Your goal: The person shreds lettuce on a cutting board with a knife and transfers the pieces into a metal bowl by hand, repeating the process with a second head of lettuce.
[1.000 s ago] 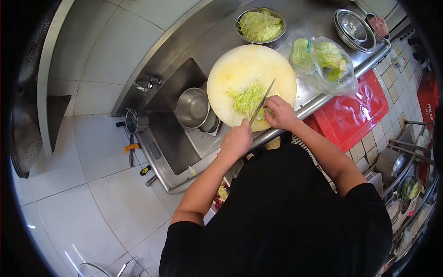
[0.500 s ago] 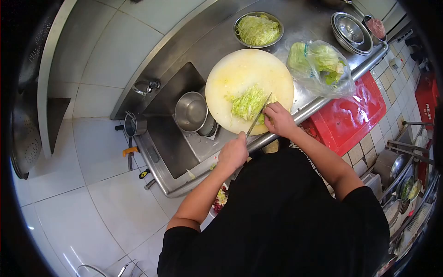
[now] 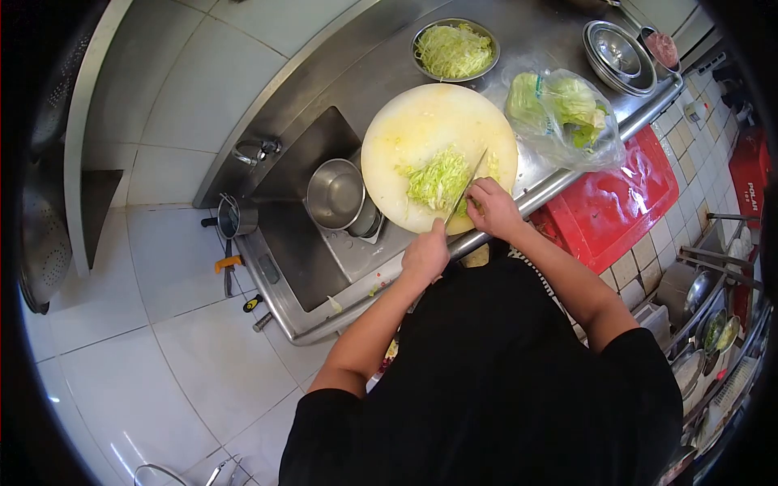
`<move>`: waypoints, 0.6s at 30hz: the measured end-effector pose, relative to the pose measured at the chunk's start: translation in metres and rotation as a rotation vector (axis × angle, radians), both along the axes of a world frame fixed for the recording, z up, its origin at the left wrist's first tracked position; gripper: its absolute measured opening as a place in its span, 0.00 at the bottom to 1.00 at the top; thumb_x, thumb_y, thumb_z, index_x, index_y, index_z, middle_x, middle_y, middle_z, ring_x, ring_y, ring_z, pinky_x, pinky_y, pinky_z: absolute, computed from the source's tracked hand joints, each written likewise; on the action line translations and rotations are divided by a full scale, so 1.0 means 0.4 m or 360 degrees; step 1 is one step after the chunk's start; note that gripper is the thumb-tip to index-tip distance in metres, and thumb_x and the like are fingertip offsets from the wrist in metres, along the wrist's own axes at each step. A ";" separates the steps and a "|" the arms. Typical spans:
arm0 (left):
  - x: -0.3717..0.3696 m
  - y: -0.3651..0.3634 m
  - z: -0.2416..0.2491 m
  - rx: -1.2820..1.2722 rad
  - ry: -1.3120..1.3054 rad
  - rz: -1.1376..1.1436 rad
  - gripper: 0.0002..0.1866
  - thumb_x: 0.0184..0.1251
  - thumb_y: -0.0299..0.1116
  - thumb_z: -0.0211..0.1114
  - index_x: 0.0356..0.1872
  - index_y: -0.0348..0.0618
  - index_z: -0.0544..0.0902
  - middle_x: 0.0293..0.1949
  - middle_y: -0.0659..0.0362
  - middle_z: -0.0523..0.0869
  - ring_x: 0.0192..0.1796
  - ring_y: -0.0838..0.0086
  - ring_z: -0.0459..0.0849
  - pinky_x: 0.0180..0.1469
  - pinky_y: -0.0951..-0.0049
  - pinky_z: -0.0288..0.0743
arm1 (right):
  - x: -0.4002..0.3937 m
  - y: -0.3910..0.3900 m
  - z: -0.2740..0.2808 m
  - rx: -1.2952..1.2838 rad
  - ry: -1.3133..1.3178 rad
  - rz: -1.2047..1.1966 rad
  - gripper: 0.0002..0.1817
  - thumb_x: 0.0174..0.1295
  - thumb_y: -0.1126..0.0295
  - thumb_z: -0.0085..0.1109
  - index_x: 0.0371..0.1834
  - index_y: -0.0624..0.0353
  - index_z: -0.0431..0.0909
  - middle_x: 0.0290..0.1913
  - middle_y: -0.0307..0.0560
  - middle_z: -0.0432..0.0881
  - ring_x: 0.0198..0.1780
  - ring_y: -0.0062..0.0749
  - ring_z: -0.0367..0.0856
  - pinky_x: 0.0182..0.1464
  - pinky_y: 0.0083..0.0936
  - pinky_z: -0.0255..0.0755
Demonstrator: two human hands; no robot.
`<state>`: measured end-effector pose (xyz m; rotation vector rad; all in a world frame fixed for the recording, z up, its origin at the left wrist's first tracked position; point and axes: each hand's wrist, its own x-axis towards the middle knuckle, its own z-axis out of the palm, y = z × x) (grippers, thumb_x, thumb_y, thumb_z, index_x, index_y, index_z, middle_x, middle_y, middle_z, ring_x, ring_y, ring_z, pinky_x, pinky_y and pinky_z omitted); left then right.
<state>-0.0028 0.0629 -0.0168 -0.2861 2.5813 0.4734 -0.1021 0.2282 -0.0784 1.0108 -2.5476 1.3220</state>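
Observation:
My left hand (image 3: 427,253) is wrapped round the handle of a knife (image 3: 468,186), whose blade slants up and right over a round, pale cutting board (image 3: 397,121). Shredded pale-green lettuce (image 3: 436,180) lies heaped left of the blade, with a few shreds to its right. My right hand (image 3: 489,208) rests at the board's lower right edge, fingers bent and pressed on lettuce beside the blade; the fingers partly hide that piece. Beyond the board stands a metal bowl (image 3: 419,68) of shredded lettuce. Right of the board, a clear plastic bag (image 3: 612,154) holds larger lettuce pieces.
A sink (image 3: 292,243) with a metal pot (image 3: 334,194) and a faucet (image 3: 258,151) is on the left. Stacked metal bowls (image 3: 644,81) stand at the far right of the counter. A red lid-like slab (image 3: 600,219) lies beyond the counter's right edge.
My left hand and the knife have moved right and slightly up across the board. My right hand has shifted only a little, its fingers still bent by the lettuce.

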 end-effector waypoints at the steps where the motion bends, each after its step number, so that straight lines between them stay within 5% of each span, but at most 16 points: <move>1: -0.027 0.002 -0.004 0.0034 0.0062 -0.0036 0.10 0.70 0.33 0.55 0.45 0.38 0.71 0.31 0.37 0.85 0.36 0.40 0.86 0.41 0.42 0.77 | -0.001 0.001 0.000 0.0013 -0.0009 0.0003 0.07 0.55 0.74 0.60 0.37 0.60 0.76 0.37 0.50 0.76 0.44 0.47 0.77 0.46 0.38 0.76; 7: 0.034 -0.021 0.113 0.0017 0.0000 -0.0127 0.10 0.70 0.33 0.56 0.45 0.38 0.71 0.30 0.37 0.85 0.37 0.40 0.86 0.41 0.42 0.78 | -0.004 0.002 0.000 0.0027 -0.0065 0.0003 0.06 0.55 0.74 0.61 0.36 0.60 0.76 0.37 0.49 0.76 0.43 0.47 0.78 0.44 0.38 0.76; 12: 0.003 0.000 0.019 0.0061 -0.0089 0.0042 0.11 0.74 0.36 0.53 0.46 0.38 0.71 0.32 0.35 0.84 0.38 0.37 0.84 0.43 0.39 0.74 | -0.011 0.005 -0.010 0.0019 -0.0024 -0.0004 0.07 0.54 0.74 0.61 0.36 0.60 0.76 0.37 0.49 0.76 0.43 0.47 0.78 0.44 0.38 0.76; 18: 0.039 -0.020 0.134 0.0002 -0.0123 -0.0083 0.12 0.75 0.38 0.53 0.47 0.39 0.71 0.32 0.34 0.84 0.37 0.37 0.84 0.42 0.38 0.75 | 0.000 0.017 0.013 0.0148 -0.0074 0.0029 0.07 0.54 0.75 0.59 0.36 0.61 0.76 0.37 0.50 0.77 0.44 0.47 0.78 0.45 0.38 0.77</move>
